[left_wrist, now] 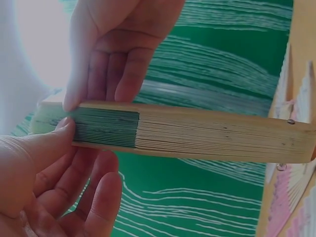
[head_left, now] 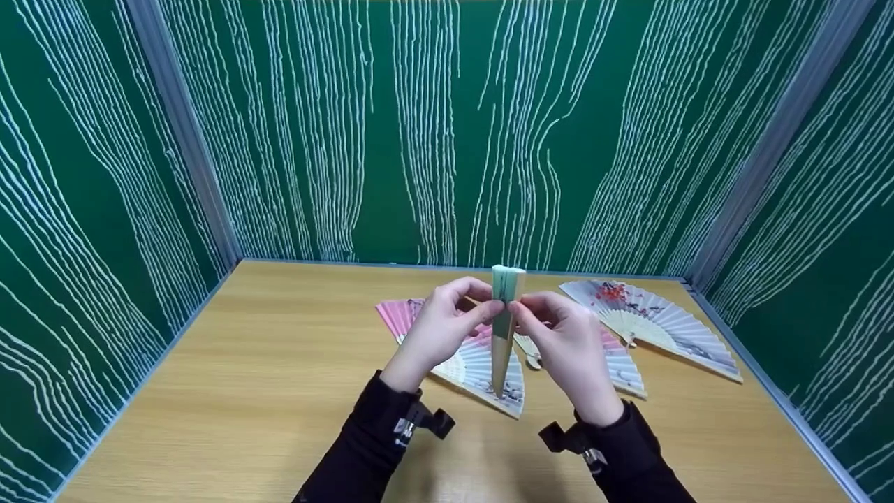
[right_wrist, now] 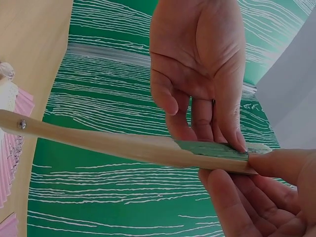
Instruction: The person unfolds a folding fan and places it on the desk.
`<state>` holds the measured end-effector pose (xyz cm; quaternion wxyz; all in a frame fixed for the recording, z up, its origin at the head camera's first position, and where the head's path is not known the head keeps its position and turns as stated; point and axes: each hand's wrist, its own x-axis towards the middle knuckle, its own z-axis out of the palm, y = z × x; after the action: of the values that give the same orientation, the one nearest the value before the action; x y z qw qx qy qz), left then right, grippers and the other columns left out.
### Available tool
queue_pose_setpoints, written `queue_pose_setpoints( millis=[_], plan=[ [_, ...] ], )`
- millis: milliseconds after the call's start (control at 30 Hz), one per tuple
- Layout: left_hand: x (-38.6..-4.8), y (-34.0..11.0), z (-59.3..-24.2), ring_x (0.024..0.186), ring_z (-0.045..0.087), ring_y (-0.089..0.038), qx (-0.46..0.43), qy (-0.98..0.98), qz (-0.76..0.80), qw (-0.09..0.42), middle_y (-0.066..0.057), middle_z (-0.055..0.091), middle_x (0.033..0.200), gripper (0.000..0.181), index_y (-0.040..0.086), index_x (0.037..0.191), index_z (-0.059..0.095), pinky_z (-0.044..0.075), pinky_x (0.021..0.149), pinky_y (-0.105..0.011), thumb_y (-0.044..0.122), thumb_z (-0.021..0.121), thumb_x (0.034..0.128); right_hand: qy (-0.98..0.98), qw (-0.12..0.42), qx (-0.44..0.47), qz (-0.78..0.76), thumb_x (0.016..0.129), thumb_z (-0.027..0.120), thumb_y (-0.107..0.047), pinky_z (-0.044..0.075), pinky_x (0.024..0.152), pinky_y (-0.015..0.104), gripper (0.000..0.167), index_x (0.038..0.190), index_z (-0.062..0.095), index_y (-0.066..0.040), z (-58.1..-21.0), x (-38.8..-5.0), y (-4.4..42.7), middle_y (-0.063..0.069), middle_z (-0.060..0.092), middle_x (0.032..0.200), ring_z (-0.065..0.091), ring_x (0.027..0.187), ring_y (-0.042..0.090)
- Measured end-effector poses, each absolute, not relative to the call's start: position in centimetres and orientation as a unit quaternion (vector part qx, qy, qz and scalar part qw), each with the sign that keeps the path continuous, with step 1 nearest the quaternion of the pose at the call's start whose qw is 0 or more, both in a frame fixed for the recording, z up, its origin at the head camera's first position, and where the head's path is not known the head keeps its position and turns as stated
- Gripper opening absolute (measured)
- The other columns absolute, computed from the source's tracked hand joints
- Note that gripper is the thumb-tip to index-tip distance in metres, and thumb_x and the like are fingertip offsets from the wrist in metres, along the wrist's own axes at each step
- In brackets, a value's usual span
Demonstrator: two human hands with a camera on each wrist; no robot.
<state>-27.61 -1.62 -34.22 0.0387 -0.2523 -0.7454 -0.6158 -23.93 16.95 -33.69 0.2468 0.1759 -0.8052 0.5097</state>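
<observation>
A folded green hand fan [head_left: 502,328] with bare bamboo ribs stands upright above the table, its pivot end pointing down. My left hand [head_left: 443,323] pinches its green upper part from the left, thumb on the near face. From the right, my right hand [head_left: 564,339] pinches the same part, and the two thumbs nearly meet. In the left wrist view the fan's stacked ribs [left_wrist: 212,136] lie tightly together, with a metal rivet [left_wrist: 290,121] near the narrow end. The right wrist view shows one smooth outer guard stick [right_wrist: 123,145] of the fan.
Spread on the wooden table [head_left: 265,377] are a pink and white fan [head_left: 482,381] behind my left hand, another pink and white fan [head_left: 624,367] partly hidden by my right hand, and a pale fan with red flowers [head_left: 670,325] at right. Green walls [head_left: 433,140] enclose the table.
</observation>
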Motion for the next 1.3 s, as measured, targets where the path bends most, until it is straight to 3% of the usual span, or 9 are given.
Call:
queue_pose_setpoints(
  millis=[367,633,800,933,1067,1300],
  plan=[
    [-27.8,-2.2,-34.3,0.085,0.063,-0.023,-0.252,-0.737,-0.625,0.048,0.003,0.067,0.094,0.024,0.026,0.099,0.067,0.054,0.072,-0.039,0.043,0.07,0.0817,-0.804,0.223,0.145,0.532,0.089,0.067,-0.016,0.057,0.068,0.028,0.012,0.096,0.069,-0.006,-31.2,-21.9,16.3,0.004,0.068,0.089,0.065,0.076,0.019],
    [-27.5,-2.6,-33.7,0.084,0.063,-0.019,-0.239,-0.737,-0.631,0.043,0.003,0.067,0.094,0.024,0.024,0.098,0.067,0.054,0.075,-0.039,0.041,0.071,0.081,-0.776,0.19,0.156,0.581,0.089,0.067,-0.021,0.057,0.07,0.032,0.024,0.102,0.067,0.0,-30.9,-22.1,17.1,0.012,0.067,0.095,0.066,0.083,0.03],
    [-26.5,-3.0,-32.4,0.087,0.063,-0.031,-0.236,-0.717,-0.655,0.03,-0.003,0.067,0.093,0.018,0.017,0.098,0.067,0.054,0.074,-0.045,0.028,0.071,0.0845,-0.735,0.162,0.168,0.637,0.088,0.068,-0.022,0.057,0.072,0.039,0.028,0.104,0.066,0.001,-31.9,-23.5,18.1,0.019,0.066,0.098,0.066,0.084,0.033],
    [-25.8,-3.3,-31.6,0.089,0.061,-0.037,-0.235,-0.706,-0.667,0.022,-0.006,0.067,0.093,0.017,0.013,0.099,0.067,0.054,0.07,-0.039,0.023,0.07,0.086,-0.721,0.158,0.172,0.653,0.087,0.07,-0.024,0.056,0.073,0.041,0.029,0.104,0.066,-0.001,-32.5,-24.2,18.7,0.02,0.066,0.099,0.066,0.085,0.033],
    [-25.8,-3.5,-31.4,0.089,0.062,-0.036,-0.235,-0.704,-0.67,0.018,-0.007,0.067,0.094,0.017,0.013,0.1,0.067,0.054,0.068,-0.035,0.022,0.07,0.0861,-0.717,0.162,0.174,0.655,0.087,0.07,-0.024,0.056,0.072,0.041,0.029,0.103,0.066,0.0,-32.5,-24.5,18.9,0.02,0.066,0.098,0.066,0.084,0.034],
    [-25.9,-3.8,-31.5,0.088,0.061,-0.038,-0.236,-0.699,-0.674,0.022,-0.007,0.067,0.093,0.017,0.013,0.1,0.067,0.053,0.074,-0.05,0.022,0.07,0.0862,-0.718,0.167,0.161,0.656,0.086,0.071,-0.025,0.057,0.071,0.041,0.029,0.102,0.066,-0.002,-32.5,-24.6,19.2,0.02,0.066,0.096,0.066,0.083,0.034]
  ],
)
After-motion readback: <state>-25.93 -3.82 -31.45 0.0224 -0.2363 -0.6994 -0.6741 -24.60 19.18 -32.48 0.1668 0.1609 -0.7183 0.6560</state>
